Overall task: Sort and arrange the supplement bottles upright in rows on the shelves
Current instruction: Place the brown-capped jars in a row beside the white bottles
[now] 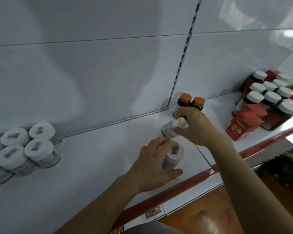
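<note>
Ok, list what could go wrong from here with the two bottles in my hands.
1. The right hand holds the small white bottle tilted, just in front of the two orange-capped bottles; a push back could topple them.
2. That tilted bottle hangs close to the white-lidded bottle gripped by the left hand; they may knock together.
3. The left hand's bottle is fairly near the shelf's red front edge; a slip could send it off.

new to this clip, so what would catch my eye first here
At centre, the left hand grips a white bottle standing upright, while the right hand holds a small bottle tilted just beyond it. Two orange-capped bottles stand at the back; white-lidded jars cluster far left.
</note>
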`<state>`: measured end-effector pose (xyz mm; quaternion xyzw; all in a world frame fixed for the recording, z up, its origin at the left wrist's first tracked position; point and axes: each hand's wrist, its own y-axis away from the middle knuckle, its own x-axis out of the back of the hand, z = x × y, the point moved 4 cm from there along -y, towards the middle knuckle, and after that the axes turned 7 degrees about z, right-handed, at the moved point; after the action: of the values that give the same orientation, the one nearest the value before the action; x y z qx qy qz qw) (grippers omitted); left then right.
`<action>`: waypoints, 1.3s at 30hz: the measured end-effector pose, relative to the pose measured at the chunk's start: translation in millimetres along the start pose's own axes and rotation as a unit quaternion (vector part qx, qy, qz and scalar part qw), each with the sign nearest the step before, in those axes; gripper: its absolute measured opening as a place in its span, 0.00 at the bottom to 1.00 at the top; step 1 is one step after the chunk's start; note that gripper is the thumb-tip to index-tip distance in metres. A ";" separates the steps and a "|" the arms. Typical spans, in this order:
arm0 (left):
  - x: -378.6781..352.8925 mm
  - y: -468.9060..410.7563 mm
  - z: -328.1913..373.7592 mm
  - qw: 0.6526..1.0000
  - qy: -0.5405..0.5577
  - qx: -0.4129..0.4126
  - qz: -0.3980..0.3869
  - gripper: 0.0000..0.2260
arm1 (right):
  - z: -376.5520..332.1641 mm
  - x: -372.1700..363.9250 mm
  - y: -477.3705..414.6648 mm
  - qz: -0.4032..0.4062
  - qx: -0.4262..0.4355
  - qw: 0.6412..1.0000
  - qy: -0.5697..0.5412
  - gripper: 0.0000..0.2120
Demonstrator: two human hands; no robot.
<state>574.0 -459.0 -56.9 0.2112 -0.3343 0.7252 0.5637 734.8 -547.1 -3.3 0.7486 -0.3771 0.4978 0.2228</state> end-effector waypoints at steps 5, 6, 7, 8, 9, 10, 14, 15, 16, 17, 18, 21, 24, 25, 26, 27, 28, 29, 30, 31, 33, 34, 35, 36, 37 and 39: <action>13.3 3.0 -3.1 0.995 0.075 0.031 0.063 0.17 | 15.3 -23.0 12.3 0.004 -0.050 0.996 -0.076 0.22; 24.5 8.9 -6.0 0.988 0.108 0.055 0.094 0.16 | 13.6 -25.8 15.7 0.026 -0.061 0.991 -0.114 0.24; 37.8 16.9 -10.6 0.980 0.130 0.075 0.133 0.15 | 9.8 -29.2 18.9 0.046 -0.072 0.983 -0.160 0.24; 52.7 26.7 -15.7 0.971 0.136 0.089 0.175 0.15 | 2.7 -33.0 22.2 0.062 -0.076 0.973 -0.209 0.23; 68.2 37.5 -21.0 0.963 0.132 0.097 0.212 0.15 | -6.5 -37.6 24.2 0.076 -0.075 0.962 -0.251 0.22; 83.7 48.5 -26.0 0.956 0.122 0.104 0.244 0.15 | -17.3 -42.6 25.0 0.088 -0.069 0.952 -0.284 0.22; 133.8 92.9 -44.5 0.931 0.070 0.146 0.328 0.14 | -74.9 -66.4 17.4 0.100 -0.013 0.934 -0.344 0.26; 144.0 104.8 -48.2 0.923 0.060 0.159 0.345 0.14 | -93.1 -74.7 13.6 0.090 0.006 0.934 -0.347 0.27; 152.4 116.2 -51.3 0.915 0.054 0.171 0.360 0.15 | -111.7 -82.6 10.4 0.079 0.029 0.934 -0.346 0.28; 159.2 127.4 -54.0 0.908 0.052 0.183 0.374 0.15 | -131.6 -91.2 7.1 0.068 0.054 0.935 -0.343 0.28; 165.1 138.0 -55.8 0.901 0.054 0.192 0.386 0.16 | -152.1 -99.5 4.2 0.055 0.081 0.935 -0.340 0.29; 179.5 163.9 -58.5 0.884 0.054 0.209 0.415 0.17 | -209.2 -126.0 -6.0 0.030 0.146 0.930 -0.336 0.29; 190.4 181.2 -61.3 0.879 0.037 0.222 0.420 0.17 | -248.0 -151.3 -12.7 0.050 0.178 0.929 -0.320 0.25; 192.9 185.7 -62.9 0.880 0.034 0.224 0.417 0.16 | -255.3 -158.4 -12.7 0.063 0.181 0.929 -0.317 0.23; 195.3 189.5 -64.8 0.882 0.028 0.225 0.413 0.16 | -260.1 -164.0 -12.0 0.076 0.182 0.927 -0.319 0.21; 197.5 192.0 -66.3 0.884 0.023 0.224 0.409 0.16 | -261.9 -168.8 -11.3 0.086 0.179 0.925 -0.325 0.20; 199.5 193.3 -68.0 0.887 0.018 0.221 0.405 0.16 | -261.5 -172.1 -10.7 0.091 0.174 0.922 -0.335 0.20; 201.4 193.6 -69.6 0.890 0.015 0.217 0.400 0.16 | -259.2 -174.4 -9.8 0.094 0.170 0.917 -0.349 0.20; 203.4 192.4 -70.8 0.895 0.014 0.211 0.394 0.16 | -255.6 -175.9 -8.5 0.091 0.166 0.910 -0.368 0.21; 205.1 190.3 -72.2 0.899 0.011 0.203 0.387 0.16 | -251.0 -176.6 -6.4 0.084 0.159 0.904 -0.388 0.22; 207.9 183.4 -75.3 0.911 0.001 0.189 0.367 0.16 | -240.8 -175.0 1.0 0.069 0.143 0.898 -0.411 0.25; 209.6 178.4 -76.3 0.916 -0.006 0.180 0.358 0.15 | -235.9 -171.2 5.5 0.066 0.140 0.899 -0.409 0.27; 211.5 172.2 -76.4 0.921 -0.015 0.169 0.350 0.16 | -231.1 -165.6 10.2 0.062 0.149 0.902 -0.401 0.28; 213.5 165.5 -76.2 0.925 -0.028 0.157 0.344 0.16 | -226.8 -160.4 14.7 0.046 0.171 0.903 -0.391 0.28; 215.3 158.3 -76.2 0.928 -0.044 0.145 0.340 0.16 | -224.3 -155.4 19.5 0.010 0.204 0.902 -0.380 0.28; 217.2 143.9 -77.8 0.932 -0.067 0.130 0.333 0.16 | -225.8 -150.5 30.7 -0.091 0.266 0.892 -0.355 0.28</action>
<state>381.7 -276.2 2.5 0.2074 -0.3258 0.8923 0.2337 547.3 -354.3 -50.5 0.9377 -0.2143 0.2585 -0.0889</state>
